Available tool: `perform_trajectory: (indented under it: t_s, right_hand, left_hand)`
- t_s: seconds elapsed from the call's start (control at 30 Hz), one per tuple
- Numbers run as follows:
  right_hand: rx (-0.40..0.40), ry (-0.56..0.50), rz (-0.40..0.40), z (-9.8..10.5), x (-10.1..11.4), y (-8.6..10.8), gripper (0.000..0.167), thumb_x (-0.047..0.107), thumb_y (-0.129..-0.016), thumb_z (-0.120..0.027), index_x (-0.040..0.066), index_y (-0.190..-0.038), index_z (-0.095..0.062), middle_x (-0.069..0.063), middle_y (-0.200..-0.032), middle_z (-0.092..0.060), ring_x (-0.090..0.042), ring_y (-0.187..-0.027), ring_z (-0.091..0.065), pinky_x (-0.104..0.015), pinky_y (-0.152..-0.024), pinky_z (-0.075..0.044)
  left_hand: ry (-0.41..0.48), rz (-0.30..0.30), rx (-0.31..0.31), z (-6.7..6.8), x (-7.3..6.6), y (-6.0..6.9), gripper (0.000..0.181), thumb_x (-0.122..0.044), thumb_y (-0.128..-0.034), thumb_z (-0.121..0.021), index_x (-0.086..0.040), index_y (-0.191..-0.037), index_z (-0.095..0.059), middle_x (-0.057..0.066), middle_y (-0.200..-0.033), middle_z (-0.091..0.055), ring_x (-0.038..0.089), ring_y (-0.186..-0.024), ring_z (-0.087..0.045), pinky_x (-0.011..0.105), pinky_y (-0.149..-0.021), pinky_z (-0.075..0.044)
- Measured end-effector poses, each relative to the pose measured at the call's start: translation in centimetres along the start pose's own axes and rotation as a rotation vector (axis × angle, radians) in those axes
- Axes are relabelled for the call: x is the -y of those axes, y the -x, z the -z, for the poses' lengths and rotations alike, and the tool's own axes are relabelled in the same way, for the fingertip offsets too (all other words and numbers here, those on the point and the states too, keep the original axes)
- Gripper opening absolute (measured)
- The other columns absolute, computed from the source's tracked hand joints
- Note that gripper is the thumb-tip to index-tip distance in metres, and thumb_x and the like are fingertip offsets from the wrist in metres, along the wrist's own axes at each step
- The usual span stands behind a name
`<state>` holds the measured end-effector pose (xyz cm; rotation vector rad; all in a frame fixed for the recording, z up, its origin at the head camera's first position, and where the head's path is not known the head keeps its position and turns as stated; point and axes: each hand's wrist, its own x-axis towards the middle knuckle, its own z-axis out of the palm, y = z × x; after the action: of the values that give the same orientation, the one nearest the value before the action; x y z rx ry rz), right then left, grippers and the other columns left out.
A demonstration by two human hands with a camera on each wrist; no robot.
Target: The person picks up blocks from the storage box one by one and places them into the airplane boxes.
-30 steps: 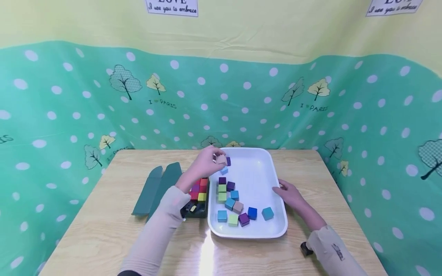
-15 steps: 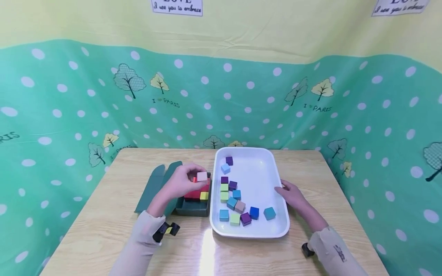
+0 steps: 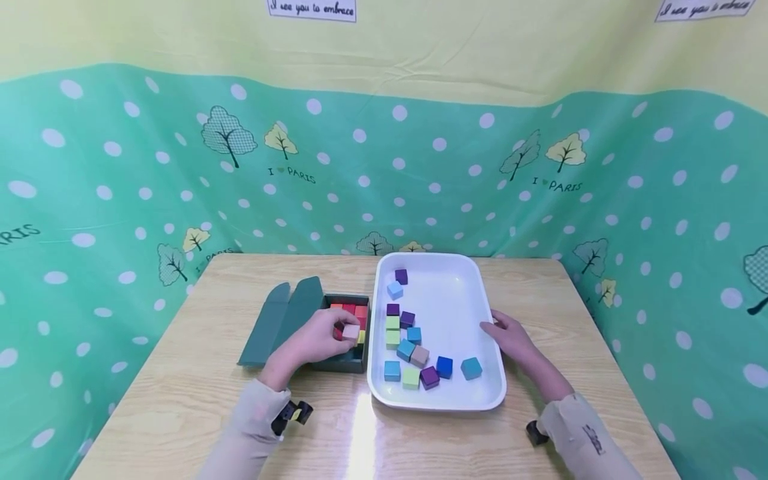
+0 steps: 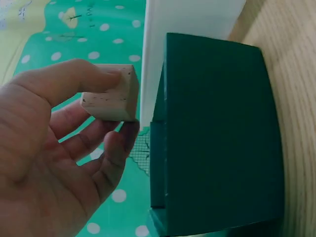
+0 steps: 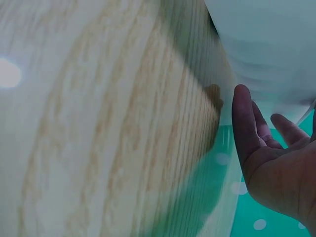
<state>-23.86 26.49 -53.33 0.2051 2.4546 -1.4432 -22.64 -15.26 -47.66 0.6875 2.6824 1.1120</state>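
My left hand (image 3: 315, 335) pinches a pale wooden cube (image 3: 351, 333) between thumb and fingers, over the dark green box (image 3: 339, 363). Red, orange and yellow cubes lie in that box, partly hidden by the hand. In the left wrist view, the thumb lies across the cube (image 4: 111, 98), beside the box's green outer wall (image 4: 222, 133). On the right, my other hand (image 3: 513, 339) holds the right rim of the white tray (image 3: 499, 373), one digit over the edge. The right wrist view shows its fingers (image 5: 242, 113) beside the tray's outer wall (image 5: 266, 54).
Purple, light green, blue, teal and wooden cubes sit in the tray, mostly along its left and near sides. The box's green lid flaps (image 3: 277, 320) spread left of it. A patterned cloth (image 3: 396, 173) hangs behind the wooden table (image 3: 180, 400).
The left hand has carried the wooden cube from above the tray's far left corner to the box, then lowered it slightly. The right hand has stayed at the tray's rim.
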Motion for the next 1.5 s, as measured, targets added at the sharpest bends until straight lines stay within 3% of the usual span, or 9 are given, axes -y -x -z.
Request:
perform_trajectory:
  t_s: [0.2,0.6,0.9,1.1,1.5]
  right_hand:
    - [-0.002,-0.002,-0.017,0.0,0.0,-0.1,0.068,0.045,-0.097,-0.052,0.010,-0.151,-0.032,-0.022,-0.131,-0.053,-0.037,-0.118,-0.054,-0.047,-0.093,-0.047]
    - [-0.001,-0.009,-0.010,0.0,-0.1,-0.1,0.066,0.044,-0.098,-0.052,0.009,-0.151,-0.032,-0.023,-0.134,-0.051,-0.038,-0.120,-0.052,-0.049,-0.096,-0.045]
    - [0.009,-0.020,-0.016,0.0,-0.1,0.0,0.068,0.045,-0.098,-0.052,0.010,-0.152,-0.031,-0.024,-0.135,-0.050,-0.038,-0.121,-0.051,-0.049,-0.096,-0.045]
    - [0.008,-0.044,-0.010,0.0,-0.2,-0.3,0.068,0.045,-0.098,-0.053,0.010,-0.152,-0.031,-0.024,-0.138,-0.048,-0.039,-0.123,-0.050,-0.048,-0.095,-0.046]
    - [0.016,-0.050,-0.002,0.0,-0.4,-0.3,0.070,0.047,-0.097,-0.052,0.011,-0.153,-0.029,-0.024,-0.138,-0.048,-0.039,-0.122,-0.051,-0.047,-0.094,-0.047]
  left_hand:
    - [-0.016,0.030,0.056,-0.7,0.2,0.0,0.023,-0.011,-0.0810,-0.078,-0.013,-0.101,-0.068,-0.005,-0.089,-0.062,0.015,-0.076,-0.057,0.028,-0.066,-0.052]
    - [0.005,0.025,0.072,-2.0,2.1,-0.6,0.023,-0.010,-0.0787,-0.081,-0.014,-0.097,-0.068,-0.004,-0.087,-0.063,0.013,-0.074,-0.057,0.030,-0.067,-0.051]
    - [0.006,0.054,0.148,-2.2,2.7,-1.4,0.028,-0.011,-0.0771,-0.082,-0.016,-0.100,-0.067,-0.006,-0.089,-0.064,0.014,-0.076,-0.058,0.027,-0.070,-0.052]
    - [0.004,0.066,0.174,-2.0,2.5,-1.6,0.027,-0.010,-0.0753,-0.083,-0.010,-0.098,-0.068,-0.002,-0.085,-0.064,0.015,-0.072,-0.057,0.030,-0.066,-0.051]
    - [-0.193,0.054,0.126,-3.1,2.4,-2.2,0.027,-0.011,-0.0719,-0.085,-0.014,-0.090,-0.065,-0.005,-0.079,-0.058,0.013,-0.071,-0.053,0.030,-0.067,-0.048]
